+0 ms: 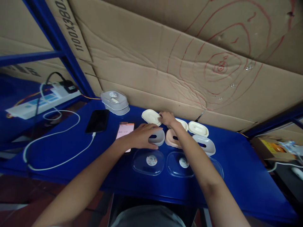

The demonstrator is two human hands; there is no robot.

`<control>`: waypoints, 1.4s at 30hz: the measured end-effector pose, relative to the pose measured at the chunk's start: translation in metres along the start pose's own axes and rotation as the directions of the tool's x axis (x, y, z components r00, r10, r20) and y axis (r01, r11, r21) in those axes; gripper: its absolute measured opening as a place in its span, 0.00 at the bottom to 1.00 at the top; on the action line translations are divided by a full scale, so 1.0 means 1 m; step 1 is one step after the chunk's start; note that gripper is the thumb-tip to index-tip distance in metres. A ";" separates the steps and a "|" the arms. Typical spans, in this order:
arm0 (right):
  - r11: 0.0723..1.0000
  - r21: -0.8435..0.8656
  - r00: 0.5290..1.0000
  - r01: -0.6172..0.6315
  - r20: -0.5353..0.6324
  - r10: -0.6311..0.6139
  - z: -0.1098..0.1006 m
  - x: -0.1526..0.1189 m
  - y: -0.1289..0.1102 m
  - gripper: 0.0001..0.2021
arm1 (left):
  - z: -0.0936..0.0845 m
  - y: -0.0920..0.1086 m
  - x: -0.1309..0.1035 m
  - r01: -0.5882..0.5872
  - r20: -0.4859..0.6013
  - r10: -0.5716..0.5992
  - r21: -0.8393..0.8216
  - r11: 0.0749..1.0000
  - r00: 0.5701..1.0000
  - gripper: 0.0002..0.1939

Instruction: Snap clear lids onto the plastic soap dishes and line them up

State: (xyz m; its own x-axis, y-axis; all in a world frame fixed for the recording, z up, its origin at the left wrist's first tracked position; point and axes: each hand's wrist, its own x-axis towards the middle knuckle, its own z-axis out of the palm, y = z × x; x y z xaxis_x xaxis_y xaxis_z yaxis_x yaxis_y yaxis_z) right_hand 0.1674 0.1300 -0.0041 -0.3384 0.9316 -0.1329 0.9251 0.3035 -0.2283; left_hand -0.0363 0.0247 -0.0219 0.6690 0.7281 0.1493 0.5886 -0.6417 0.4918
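Observation:
On the blue table (236, 170) lie soap-box parts in rows. My left hand (142, 135) rests flat over a grey box base (158, 138). My right hand (167, 119) pinches the edge of a cream inner tray (150, 116) at the back. A second cream tray (198, 128) lies to the right, and a third is mostly hidden behind my right wrist. A pink base (171, 139) and a pale grey base (204, 145) sit in the middle row. Two clear lids (148, 162) (180, 164) lie nearest me.
A stack of assembled clear boxes (115, 101) stands at the back left. A black phone (98, 121) on a white cable (59, 157), a lit phone (125, 130) and a power strip (42, 102) lie to the left. Cardboard (165, 56) walls the back.

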 end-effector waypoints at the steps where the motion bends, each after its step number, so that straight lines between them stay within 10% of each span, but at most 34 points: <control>1: 1.000 0.020 1.000 -0.010 -0.012 0.010 0.000 -0.001 0.000 0.19 | 0.002 0.000 -0.001 0.005 -0.001 -0.005 0.009 1.000 1.000 0.45; 7: 0.964 0.264 0.982 -0.009 -0.179 0.058 -0.007 -0.013 0.014 0.16 | 0.006 0.004 0.003 0.012 -0.033 -0.010 0.057 0.998 0.999 0.45; 13: 0.784 0.610 0.924 0.113 -0.355 0.143 -0.016 -0.033 0.026 0.20 | -0.008 0.022 0.006 -0.073 -0.331 0.120 0.153 0.986 0.936 0.42; 24: 0.368 0.911 0.980 0.188 -0.201 -0.003 -0.032 -0.086 -0.002 0.34 | 0.004 0.025 0.009 -0.201 -0.561 0.298 0.230 0.952 0.772 0.50; 36: 0.164 0.983 0.996 0.083 -0.078 -0.039 -0.037 -0.095 -0.020 0.32 | 0.018 0.021 0.010 -0.070 -0.595 0.232 0.282 0.957 0.769 0.61; 42: 0.012 0.999 0.997 0.034 -0.033 -0.073 -0.038 -0.096 -0.022 0.24 | 0.025 0.019 0.012 -0.093 -0.609 0.093 0.032 0.995 0.788 0.67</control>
State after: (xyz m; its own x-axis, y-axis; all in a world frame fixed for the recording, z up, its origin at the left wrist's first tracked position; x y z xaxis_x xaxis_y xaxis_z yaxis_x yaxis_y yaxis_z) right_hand 0.1860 0.0413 0.0500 -0.3988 0.9131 -0.0844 -0.1726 -0.1651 -0.9711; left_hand -0.0062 0.0154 -0.0321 0.3051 0.6606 0.6859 0.5379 -0.7139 0.4483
